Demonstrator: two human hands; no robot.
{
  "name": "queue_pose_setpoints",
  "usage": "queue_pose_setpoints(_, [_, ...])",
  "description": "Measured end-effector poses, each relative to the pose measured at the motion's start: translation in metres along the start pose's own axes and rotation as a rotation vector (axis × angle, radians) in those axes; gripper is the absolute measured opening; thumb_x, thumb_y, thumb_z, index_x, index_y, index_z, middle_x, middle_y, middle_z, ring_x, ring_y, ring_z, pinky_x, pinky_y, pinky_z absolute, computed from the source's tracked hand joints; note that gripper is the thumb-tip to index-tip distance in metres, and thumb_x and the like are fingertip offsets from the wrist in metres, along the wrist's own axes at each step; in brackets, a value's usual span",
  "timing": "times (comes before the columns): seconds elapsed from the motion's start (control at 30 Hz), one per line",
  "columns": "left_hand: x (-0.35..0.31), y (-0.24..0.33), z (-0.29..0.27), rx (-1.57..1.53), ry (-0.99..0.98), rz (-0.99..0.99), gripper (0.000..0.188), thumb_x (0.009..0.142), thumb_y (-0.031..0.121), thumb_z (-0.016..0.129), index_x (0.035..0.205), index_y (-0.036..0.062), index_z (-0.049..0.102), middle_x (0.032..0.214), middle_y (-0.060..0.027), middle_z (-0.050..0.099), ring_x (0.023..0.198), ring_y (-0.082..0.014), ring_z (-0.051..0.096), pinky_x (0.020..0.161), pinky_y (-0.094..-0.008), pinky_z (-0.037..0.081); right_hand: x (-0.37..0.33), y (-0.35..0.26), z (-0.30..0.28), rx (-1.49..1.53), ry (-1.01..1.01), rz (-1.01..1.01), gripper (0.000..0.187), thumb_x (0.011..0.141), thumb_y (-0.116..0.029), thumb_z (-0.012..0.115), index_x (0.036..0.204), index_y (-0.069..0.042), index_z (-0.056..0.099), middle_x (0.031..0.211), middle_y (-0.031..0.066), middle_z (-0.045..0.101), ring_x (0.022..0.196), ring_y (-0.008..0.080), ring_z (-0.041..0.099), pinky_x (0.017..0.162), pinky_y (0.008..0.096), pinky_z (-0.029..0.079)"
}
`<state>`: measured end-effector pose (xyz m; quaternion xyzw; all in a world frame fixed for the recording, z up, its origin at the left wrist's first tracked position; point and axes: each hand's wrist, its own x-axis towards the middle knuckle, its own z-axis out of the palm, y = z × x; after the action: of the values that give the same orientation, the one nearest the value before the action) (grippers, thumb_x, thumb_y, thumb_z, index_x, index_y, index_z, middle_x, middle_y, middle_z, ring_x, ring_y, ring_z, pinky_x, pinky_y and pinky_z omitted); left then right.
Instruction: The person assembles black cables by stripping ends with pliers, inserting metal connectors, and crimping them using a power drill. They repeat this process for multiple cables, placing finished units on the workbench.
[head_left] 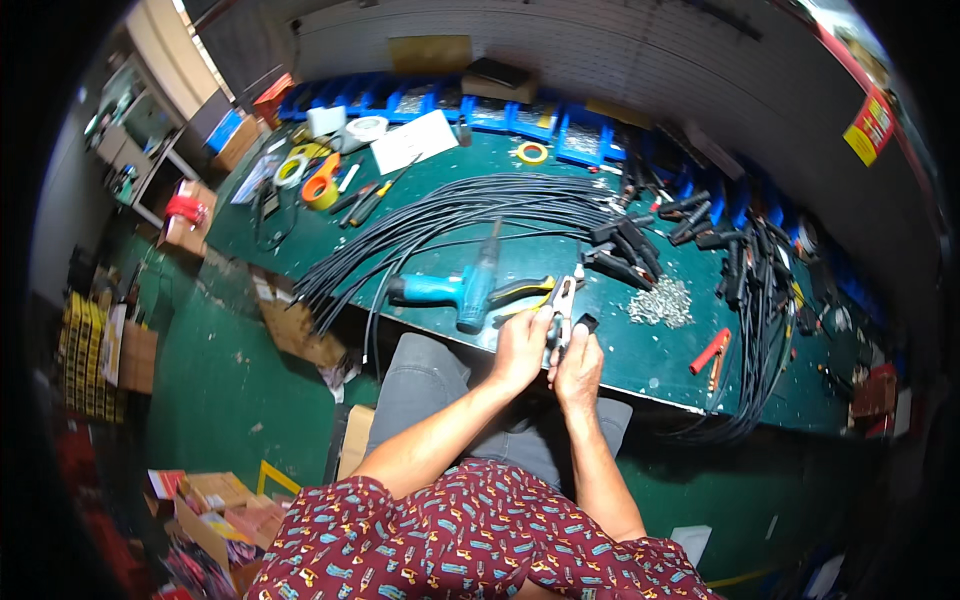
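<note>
My left hand (522,352) and my right hand (578,368) are close together over the near edge of the green workbench, both with fingers closed. Between them rises a silvery forked metal piece (564,298), its lower end hidden by my fingers. A small black part (589,323) juts out at my right fingertips. Which hand bears the metal piece is hard to make out. Just left of it lie yellow-and-black pliers (522,290), then a teal cordless drill (460,290). A heap of small metal parts (660,303) lies to the right of my hands.
Long black cables (440,215) arc across the bench to black handle-like pieces (627,250). More cables (755,350) hang over the right front edge near a red-handled tool (709,352). Blue bins (580,140) line the back; tape rolls (322,188) sit far left. Open cardboard boxes (215,520) stand lower left.
</note>
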<state>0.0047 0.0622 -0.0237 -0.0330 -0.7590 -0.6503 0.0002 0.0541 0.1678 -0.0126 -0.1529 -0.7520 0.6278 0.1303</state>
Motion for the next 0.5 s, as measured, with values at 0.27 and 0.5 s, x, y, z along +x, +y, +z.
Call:
queue_pose_setpoints(0.27, [0.093,0.004,-0.053,-0.296,0.162,-0.167,0.042,0.107,0.042,0.052,0.091,0.0051,0.062,0.062,0.0053,0.047,0.048,-0.0055,0.039,0.044,-0.0245,0.033,0.025,0.030,-0.021,-0.390,0.039,-0.110,0.046,0.106,-0.042,0.052,0.103,0.002,0.066,0.081,0.0176,0.070,0.074,0.0340,0.066,0.069,0.0442,0.053])
queue_pose_setpoints(0.5, [0.014,-0.012,-0.050,-0.180,-0.211,0.101,0.044,0.109,0.041,0.049,0.091,0.0021,0.059,0.069,-0.0007,0.054,0.060,-0.0102,0.053,0.054,-0.0291,0.045,0.018,-0.025,0.004,0.275,-0.087,0.217,0.052,0.106,-0.042,0.057,0.133,0.002,0.059,0.104,0.0107,0.072,0.080,0.0154,0.069,0.061,0.0256,0.052])
